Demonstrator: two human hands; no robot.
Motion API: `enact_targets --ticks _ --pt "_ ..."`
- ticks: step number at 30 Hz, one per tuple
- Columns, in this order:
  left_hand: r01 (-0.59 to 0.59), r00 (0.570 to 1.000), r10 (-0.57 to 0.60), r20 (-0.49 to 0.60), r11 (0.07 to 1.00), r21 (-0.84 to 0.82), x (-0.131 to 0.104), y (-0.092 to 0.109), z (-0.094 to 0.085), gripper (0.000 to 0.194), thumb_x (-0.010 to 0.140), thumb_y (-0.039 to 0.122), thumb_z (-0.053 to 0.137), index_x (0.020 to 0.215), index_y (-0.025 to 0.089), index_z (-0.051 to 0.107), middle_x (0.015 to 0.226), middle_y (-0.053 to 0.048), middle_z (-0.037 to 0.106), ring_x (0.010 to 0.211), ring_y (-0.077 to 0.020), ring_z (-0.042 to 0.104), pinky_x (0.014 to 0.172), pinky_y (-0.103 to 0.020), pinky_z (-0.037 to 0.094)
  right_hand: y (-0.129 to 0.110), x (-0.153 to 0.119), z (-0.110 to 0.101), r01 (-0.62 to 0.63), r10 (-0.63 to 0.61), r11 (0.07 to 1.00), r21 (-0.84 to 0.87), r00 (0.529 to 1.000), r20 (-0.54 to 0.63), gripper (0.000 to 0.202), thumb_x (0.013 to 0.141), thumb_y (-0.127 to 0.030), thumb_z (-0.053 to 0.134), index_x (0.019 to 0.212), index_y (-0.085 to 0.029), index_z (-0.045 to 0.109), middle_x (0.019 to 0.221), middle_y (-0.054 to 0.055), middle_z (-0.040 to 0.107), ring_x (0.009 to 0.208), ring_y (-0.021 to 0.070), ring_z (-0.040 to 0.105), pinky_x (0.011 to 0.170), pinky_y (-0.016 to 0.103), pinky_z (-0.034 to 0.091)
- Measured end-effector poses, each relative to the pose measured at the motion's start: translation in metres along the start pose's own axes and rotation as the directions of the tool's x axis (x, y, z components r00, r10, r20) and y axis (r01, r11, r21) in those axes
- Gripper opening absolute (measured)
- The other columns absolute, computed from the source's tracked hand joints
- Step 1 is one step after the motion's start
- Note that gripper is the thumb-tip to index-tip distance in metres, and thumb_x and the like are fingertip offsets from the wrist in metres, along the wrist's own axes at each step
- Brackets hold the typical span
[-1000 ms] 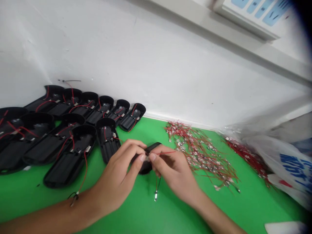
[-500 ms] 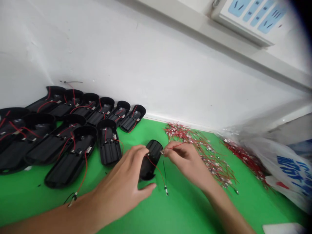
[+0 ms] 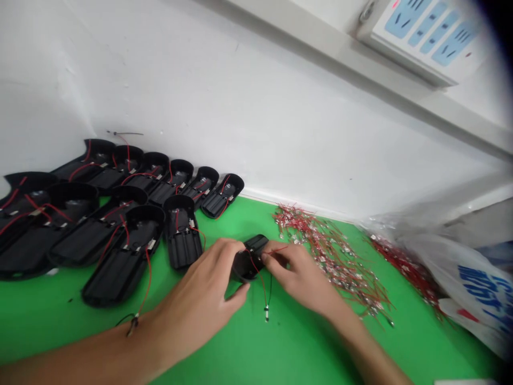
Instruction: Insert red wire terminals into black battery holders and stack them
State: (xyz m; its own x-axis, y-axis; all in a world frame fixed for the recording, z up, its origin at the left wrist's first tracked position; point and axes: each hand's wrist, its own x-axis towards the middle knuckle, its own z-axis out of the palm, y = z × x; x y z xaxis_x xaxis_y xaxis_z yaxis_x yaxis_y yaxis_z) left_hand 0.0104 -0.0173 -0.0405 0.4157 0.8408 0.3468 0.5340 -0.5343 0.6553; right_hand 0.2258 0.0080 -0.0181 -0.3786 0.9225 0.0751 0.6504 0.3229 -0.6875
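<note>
So the black housing (image 3: 245, 263) sits just below mid-frame, right between both hands, long axis slanting lower left to upper right. The right hand (image 3: 300, 272) is at its right edge, thumb and finger looking pinched on a red wire (image 3: 279, 249). The left hand (image 3: 208, 272) is on the left edge, thumb spread away from the fingers. Neither's clearly nearer.

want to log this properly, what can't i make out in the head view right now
All in the head view:
Shell between left hand and right hand: partly hidden by both.
Red wire in the right hand: one end hidden by that hand.
Bag: cut off by the right edge, its print blurred.
White thing: cut off by the bottom edge.
</note>
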Motion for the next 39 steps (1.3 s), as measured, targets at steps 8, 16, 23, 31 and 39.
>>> enact_targets --ticks 8,16,23,31,39 --pt "0.052 0.998 -0.053 -0.020 0.998 -0.031 0.004 -0.004 0.004 0.046 0.088 0.019 0.073 0.121 0.026 0.043 0.125 -0.007 0.062 0.118 -0.0274 0.064 0.096 -0.043 0.055 0.000 -0.001 0.007 0.056 -0.060 0.991 -0.121 0.998 -0.030 0.023 0.100 -0.020 0.046 0.081 -0.019 0.057 0.074 0.001 0.062 0.066 0.0160 0.056 0.063 0.027 0.037" --pt "0.107 0.993 -0.110 -0.044 0.992 -0.065 0.005 0.000 0.002 0.044 0.083 0.018 0.077 0.116 0.025 0.048 0.120 -0.005 0.068 0.111 -0.0274 0.069 0.094 -0.043 0.057 -0.003 -0.006 0.009 0.100 -0.106 0.974 -0.201 0.994 -0.015 0.020 0.099 -0.018 0.044 0.083 -0.019 0.056 0.073 0.001 0.060 0.063 0.0154 0.053 0.061 0.026 0.034" --pt "0.107 0.992 -0.111 -0.057 0.992 -0.068 0.006 0.001 0.004 0.040 0.081 0.018 0.078 0.108 0.026 0.049 0.118 -0.002 0.070 0.109 -0.0262 0.071 0.091 -0.038 0.057 -0.007 -0.007 0.014 0.103 -0.114 0.953 -0.285 0.993 -0.021 0.017 0.097 -0.015 0.044 0.085 -0.018 0.056 0.072 0.003 0.060 0.060 0.0154 0.050 0.059 0.027 0.032" --pt "0.123 0.991 -0.127 -0.044 0.990 -0.072 0.004 0.001 0.004 0.040 0.079 0.015 0.076 0.106 0.026 0.048 0.118 -0.002 0.071 0.109 -0.0262 0.071 0.093 -0.038 0.054 -0.011 -0.007 0.019 0.143 -0.167 0.915 -0.377 0.986 -0.031 0.017 0.092 -0.011 0.043 0.081 -0.019 0.053 0.070 0.003 0.058 0.057 0.0156 0.051 0.057 0.026 0.031" --pt "0.154 0.985 -0.161 -0.058 0.981 -0.117 0.008 0.004 0.001 0.038 0.080 0.018 0.077 0.104 0.026 0.049 0.113 -0.001 0.071 0.105 -0.0245 0.071 0.092 -0.038 0.054 -0.017 -0.009 0.025 0.078 -0.102 0.856 -0.511 0.995 -0.018 0.017 0.094 -0.009 0.045 0.083 -0.020 0.052 0.073 0.002 0.057 0.059 0.0162 0.051 0.058 0.028 0.029"
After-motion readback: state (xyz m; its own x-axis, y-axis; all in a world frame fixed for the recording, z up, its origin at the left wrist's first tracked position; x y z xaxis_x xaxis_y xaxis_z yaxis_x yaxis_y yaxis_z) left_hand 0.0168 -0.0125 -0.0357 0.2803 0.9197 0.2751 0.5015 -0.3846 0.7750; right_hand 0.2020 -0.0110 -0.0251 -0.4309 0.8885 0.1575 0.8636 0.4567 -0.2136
